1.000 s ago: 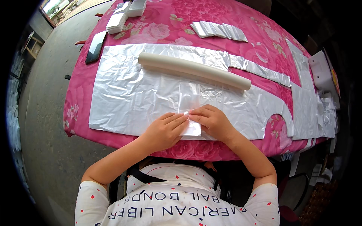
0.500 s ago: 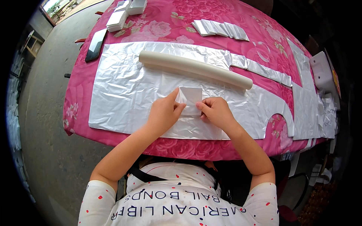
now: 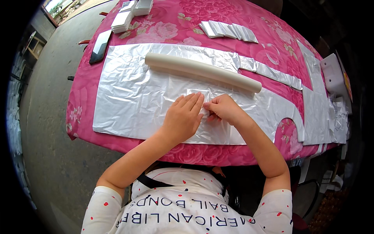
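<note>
My left hand (image 3: 181,117) lies flat, fingers stretched out and together, on a small folded white plastic bag (image 3: 192,91). Most of that bag is hidden under the palm and fingers; its far edge shows past the fingertips. At the bag's right side my right hand (image 3: 225,110) is closed in a pinch on its edge. Both hands are over a stack of large silvery-white plastic bags (image 3: 128,85) spread across the table, with a handle cut-out at the right. A long off-white roller or tube (image 3: 202,71) rests on the bags just beyond my hands.
The table wears a pink flowered cloth (image 3: 163,31). Folded white packets stand in stacks (image 3: 122,21) at the far left, and another row of packets (image 3: 228,31) lies at the back. A phone (image 3: 100,46) is at the left edge, a white plastic container (image 3: 334,76) at the right.
My left hand has gone from pinching the left side of the small folded bag to lying flat over it, further right. The right hand keeps its pinch at the right edge.
</note>
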Tool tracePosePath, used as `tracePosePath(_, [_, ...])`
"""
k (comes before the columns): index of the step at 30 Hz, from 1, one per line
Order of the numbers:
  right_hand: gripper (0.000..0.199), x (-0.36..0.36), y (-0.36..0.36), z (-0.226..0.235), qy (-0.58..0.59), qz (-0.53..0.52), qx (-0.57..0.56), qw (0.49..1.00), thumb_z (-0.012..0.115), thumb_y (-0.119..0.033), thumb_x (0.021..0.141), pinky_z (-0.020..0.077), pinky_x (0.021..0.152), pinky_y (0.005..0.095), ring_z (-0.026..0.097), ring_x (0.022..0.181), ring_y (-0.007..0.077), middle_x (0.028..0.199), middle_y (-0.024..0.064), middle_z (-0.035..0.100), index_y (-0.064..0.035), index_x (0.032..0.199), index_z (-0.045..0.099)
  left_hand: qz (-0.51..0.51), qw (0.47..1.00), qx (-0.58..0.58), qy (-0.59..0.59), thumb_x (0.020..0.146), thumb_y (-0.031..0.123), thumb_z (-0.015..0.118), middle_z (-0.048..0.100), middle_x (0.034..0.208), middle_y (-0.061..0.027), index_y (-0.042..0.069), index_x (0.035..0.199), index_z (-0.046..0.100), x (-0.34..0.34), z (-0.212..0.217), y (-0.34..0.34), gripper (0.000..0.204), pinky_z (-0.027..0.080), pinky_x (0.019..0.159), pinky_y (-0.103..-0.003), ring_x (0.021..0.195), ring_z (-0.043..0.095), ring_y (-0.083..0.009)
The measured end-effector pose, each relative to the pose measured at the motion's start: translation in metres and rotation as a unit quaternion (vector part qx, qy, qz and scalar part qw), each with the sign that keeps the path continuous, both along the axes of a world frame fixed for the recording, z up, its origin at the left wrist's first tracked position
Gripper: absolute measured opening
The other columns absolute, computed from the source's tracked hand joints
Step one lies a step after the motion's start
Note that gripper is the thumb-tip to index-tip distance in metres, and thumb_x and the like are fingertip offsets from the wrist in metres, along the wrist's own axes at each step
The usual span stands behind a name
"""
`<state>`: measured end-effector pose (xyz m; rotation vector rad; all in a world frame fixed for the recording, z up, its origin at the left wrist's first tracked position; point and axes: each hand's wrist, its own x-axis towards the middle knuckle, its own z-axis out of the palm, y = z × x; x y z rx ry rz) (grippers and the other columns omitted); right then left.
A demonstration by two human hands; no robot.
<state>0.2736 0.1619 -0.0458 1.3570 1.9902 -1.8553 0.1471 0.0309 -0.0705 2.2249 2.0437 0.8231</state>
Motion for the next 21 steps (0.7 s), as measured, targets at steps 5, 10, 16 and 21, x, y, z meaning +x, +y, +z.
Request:
tracePosePath(5, [0.026, 0.001, 0.003, -0.006, 0.007, 0.007, -0.002, 1.000, 0.060, -0.020, 0.084, 0.0421, 0.045, 0.0237, 0.061, 0.054, 0.0126, 0.061, 0.0066, 0.059, 0.0028, 0.071, 0.062, 0.055, 0.997, -0.055, 0.009, 0.078, 0.049, 0.056, 0.030, 0.136, -0.0289, -0.012, 0.132, 0.026, 0.021, -0.010, 0.010, 0.086, 0.010, 0.108, -0.049, 0.131, 0.023, -0.0385])
tracePosePath(10, [0.022, 0.000, -0.007, 0.002, 0.000, -0.022, 0.005, 1.000, 0.066, -0.018, 0.078, 0.0423, 0.046, 0.0226, 0.058, 0.053, 0.0112, 0.061, 0.0042, 0.058, 0.0017, 0.071, 0.060, 0.054, 0.996, -0.075, -0.001, 0.071, 0.065, 0.055, 0.018, 0.140, -0.0317, -0.013, 0.134, 0.017, 0.020, -0.022, 0.010, 0.108, 0.002, 0.109, -0.050, 0.135, 0.011, -0.0405])
tracePosePath(16, [0.022, 0.014, -0.024, 0.009, -0.025, 0.073, 0.289, 0.954, 0.072, -0.019, 0.063, 0.0450, 0.053, 0.0272, 0.059, 0.057, 0.0150, 0.061, 0.0064, 0.059, -0.0018, 0.070, 0.061, 0.042, 0.995, -0.093, 0.003, 0.069, 0.070, 0.053, 0.014, 0.143, -0.0291, -0.012, 0.137, 0.010, 0.018, -0.022, 0.008, 0.115, -0.001, 0.109, -0.051, 0.137, 0.006, -0.0378])
tracePosePath(21, [0.022, 0.023, -0.023, 0.028, -0.142, 0.204, 0.372, 0.894, 0.072, -0.020, 0.065, 0.0469, 0.060, 0.0341, 0.059, 0.064, 0.0241, 0.066, 0.0089, 0.061, -0.0027, 0.074, 0.062, 0.034, 0.999, -0.041, 0.002, 0.075, 0.068, 0.047, 0.012, 0.144, -0.0281, -0.010, 0.138, 0.006, 0.010, -0.023, 0.003, 0.108, 0.000, 0.108, -0.052, 0.137, 0.006, -0.0378])
